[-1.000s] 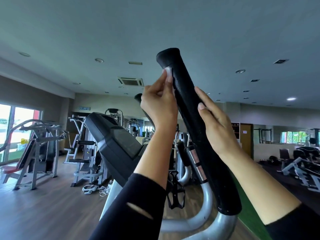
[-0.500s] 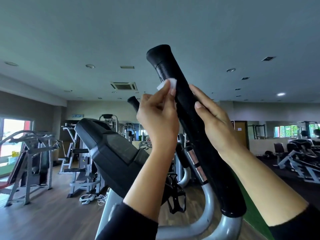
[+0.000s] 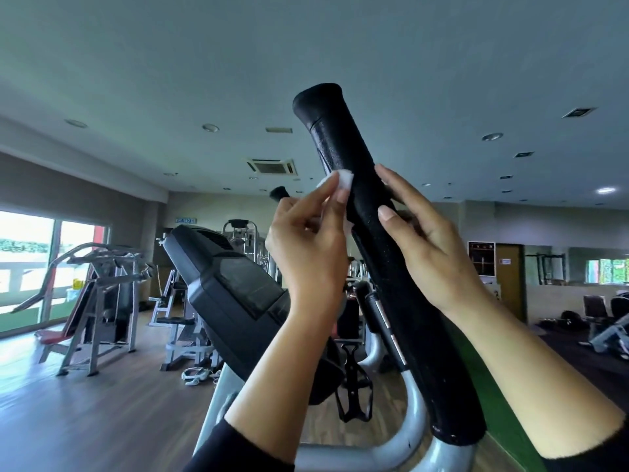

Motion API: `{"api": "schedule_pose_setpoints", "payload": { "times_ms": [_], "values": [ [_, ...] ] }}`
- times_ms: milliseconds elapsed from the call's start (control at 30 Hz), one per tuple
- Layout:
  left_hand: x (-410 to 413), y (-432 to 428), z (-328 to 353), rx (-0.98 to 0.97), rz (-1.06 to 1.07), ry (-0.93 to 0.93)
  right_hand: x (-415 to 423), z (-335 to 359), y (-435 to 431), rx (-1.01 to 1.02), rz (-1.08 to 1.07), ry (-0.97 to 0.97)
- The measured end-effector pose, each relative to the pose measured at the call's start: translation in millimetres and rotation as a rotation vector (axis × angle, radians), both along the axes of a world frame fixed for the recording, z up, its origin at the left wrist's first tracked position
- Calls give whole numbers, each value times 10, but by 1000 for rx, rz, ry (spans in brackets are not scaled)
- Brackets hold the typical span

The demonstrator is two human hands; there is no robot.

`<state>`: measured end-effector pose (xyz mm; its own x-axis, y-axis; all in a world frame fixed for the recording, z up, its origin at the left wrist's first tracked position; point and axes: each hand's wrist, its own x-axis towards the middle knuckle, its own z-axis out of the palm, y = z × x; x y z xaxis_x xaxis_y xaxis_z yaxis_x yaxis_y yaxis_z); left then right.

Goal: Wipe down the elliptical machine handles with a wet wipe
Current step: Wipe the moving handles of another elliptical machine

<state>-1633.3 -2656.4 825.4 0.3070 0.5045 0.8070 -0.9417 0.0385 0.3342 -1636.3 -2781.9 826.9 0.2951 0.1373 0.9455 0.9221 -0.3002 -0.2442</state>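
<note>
The elliptical's right handle (image 3: 343, 155), a long black textured grip on a grey tube, rises tilted through the middle of the view. My left hand (image 3: 306, 247) pinches a small white wet wipe (image 3: 342, 181) and presses it against the handle's left side, about a third of the way down from the tip. My right hand (image 3: 432, 247) curls its fingers and thumb round the handle from the right at the same height. The tip of the other black handle (image 3: 279, 193) shows just behind my left hand.
The elliptical's black console (image 3: 231, 284) stands left of my left arm, with a grey frame tube (image 3: 391, 451) and a bottle cage (image 3: 354, 386) below. Weight machines (image 3: 98, 301) stand on the wooden floor at the left, and benches (image 3: 609, 328) at the far right.
My left hand has slid the wipe down the handle from near the tip to roughly a third of the way down. The right hand stayed on the handle. The view tilted slightly.
</note>
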Motion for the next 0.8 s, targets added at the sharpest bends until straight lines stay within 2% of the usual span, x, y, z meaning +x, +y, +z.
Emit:
{"api": "schedule_pose_setpoints", "payload": {
  "times_ms": [200, 433, 567, 800],
  "values": [
    [74, 15, 212, -92, 26, 5, 15, 13, -32, -66, -25, -14],
    [-53, -154, -254, 6, 59, 5, 50, -58, -99, -74, 116, 19],
    [-51, -115, -71, -85, 58, 21, 43, -82, -125, -80, 126, 38],
    [-119, -242, -376, 43, 105, 1, 19, -151, -156, -74, 91, 29]
  ]
}}
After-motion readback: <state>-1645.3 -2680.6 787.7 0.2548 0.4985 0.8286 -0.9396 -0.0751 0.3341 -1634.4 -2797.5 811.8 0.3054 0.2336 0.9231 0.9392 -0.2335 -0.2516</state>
